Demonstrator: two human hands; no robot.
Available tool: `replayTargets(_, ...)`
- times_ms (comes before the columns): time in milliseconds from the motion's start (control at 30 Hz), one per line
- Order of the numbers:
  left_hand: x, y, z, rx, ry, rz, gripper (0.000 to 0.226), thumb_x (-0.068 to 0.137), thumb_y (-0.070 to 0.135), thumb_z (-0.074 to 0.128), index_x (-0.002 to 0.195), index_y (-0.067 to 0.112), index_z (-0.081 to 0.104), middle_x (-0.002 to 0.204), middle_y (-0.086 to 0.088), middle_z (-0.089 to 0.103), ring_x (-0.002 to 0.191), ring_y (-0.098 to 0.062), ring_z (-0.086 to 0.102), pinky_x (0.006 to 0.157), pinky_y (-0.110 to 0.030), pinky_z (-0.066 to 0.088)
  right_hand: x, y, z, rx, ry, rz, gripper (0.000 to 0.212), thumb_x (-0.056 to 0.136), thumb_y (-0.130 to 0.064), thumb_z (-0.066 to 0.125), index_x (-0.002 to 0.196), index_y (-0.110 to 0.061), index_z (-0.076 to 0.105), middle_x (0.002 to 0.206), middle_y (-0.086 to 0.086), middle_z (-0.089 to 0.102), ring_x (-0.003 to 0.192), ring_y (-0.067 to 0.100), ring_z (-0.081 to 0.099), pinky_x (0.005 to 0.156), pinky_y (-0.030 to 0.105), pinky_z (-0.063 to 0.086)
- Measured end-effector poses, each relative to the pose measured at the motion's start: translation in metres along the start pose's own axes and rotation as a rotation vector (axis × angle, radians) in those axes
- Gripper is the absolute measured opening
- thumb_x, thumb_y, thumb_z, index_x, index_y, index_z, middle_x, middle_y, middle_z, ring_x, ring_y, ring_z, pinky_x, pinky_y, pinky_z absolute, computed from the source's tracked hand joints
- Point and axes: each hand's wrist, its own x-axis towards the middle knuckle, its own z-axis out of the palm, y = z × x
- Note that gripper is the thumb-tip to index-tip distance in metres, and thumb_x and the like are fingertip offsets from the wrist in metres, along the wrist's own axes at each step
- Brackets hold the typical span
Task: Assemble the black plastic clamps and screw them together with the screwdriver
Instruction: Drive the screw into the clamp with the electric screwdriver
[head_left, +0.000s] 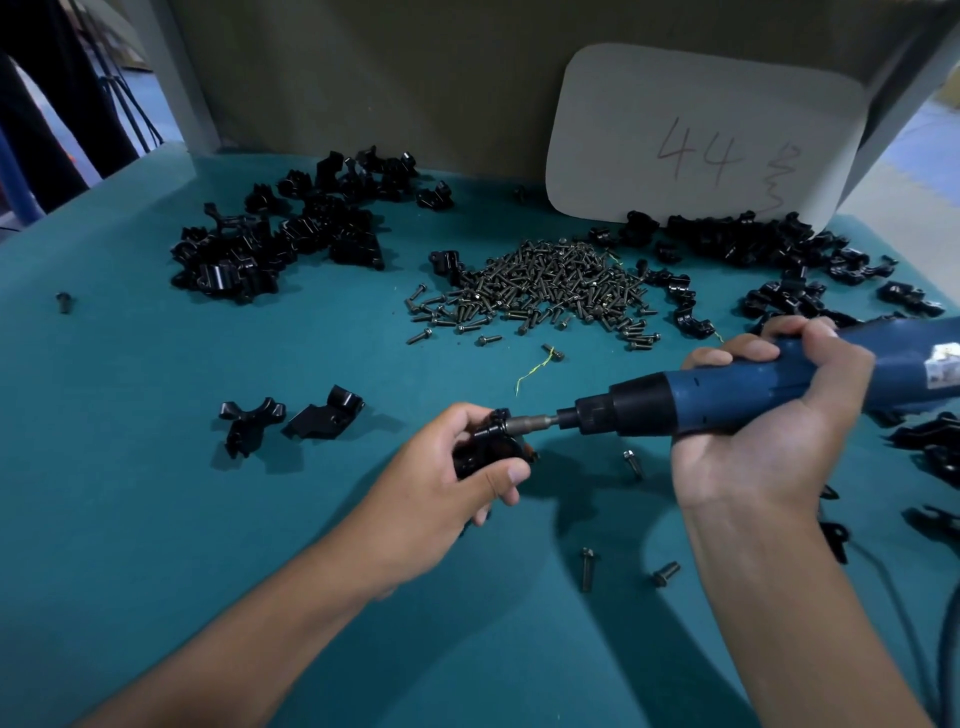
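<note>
My left hand (452, 478) grips a black plastic clamp (488, 447) just above the teal table, thumb pressed on its near side. My right hand (769, 415) is wrapped round a blue and black electric screwdriver (727, 395), which lies almost level and points left. Its metal bit (530, 422) meets the top of the clamp at a screw. Two loose black clamp parts (291, 418) lie on the table left of my left hand.
A heap of dark screws (540, 288) sits mid-table. Black clamp parts are piled at back left (270, 234) and back right (753, 249), more at the right edge (930, 452). Stray screws (587, 569) lie near my wrists. A card marked 44 (701, 140) leans on the back wall.
</note>
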Motion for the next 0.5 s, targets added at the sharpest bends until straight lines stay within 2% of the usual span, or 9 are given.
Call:
replayTargets(167,-0.001,0.002,-0.001,-0.005,-0.113,-0.052,0.019,0.097,0.02,0.068,0.112,0.015,0.058,0.08,-0.003,0.072,0.059,-0.015,0.051,0.059,-0.02,0.045,0.004,-0.008,0.0,0.006,-0.136,0.041,0.006,0.095,-0.016,0.056,0.099,-0.021,0.056,0.089,-0.009,0.063,0.064,0.006,0.052,0.062,0.023,0.046)
replayTargets(300,-0.002,0.005,-0.004,-0.036,-0.228,-0.131,0.02,0.096,0.024,0.067,0.112,0.013,0.059,0.082,-0.007,0.073,0.06,-0.015,0.05,0.056,-0.021,0.042,0.012,-0.018,0.0,0.02,-0.227,0.078,0.013,0.097,-0.018,0.052,0.098,-0.025,0.063,0.094,-0.01,0.064,0.064,0.005,0.052,0.063,0.022,0.044)
replayTargets(500,0.002,0.011,-0.006,-0.353,-0.131,-0.166,0.041,0.086,0.025,0.068,0.116,-0.001,0.057,0.085,-0.011,0.065,0.07,-0.013,0.063,0.054,-0.02,0.045,0.026,-0.038,-0.004,0.112,-0.201,0.013,0.014,0.097,-0.018,0.049,0.092,-0.026,0.059,0.082,-0.009,0.062,0.06,0.004,0.051,0.057,0.02,0.043)
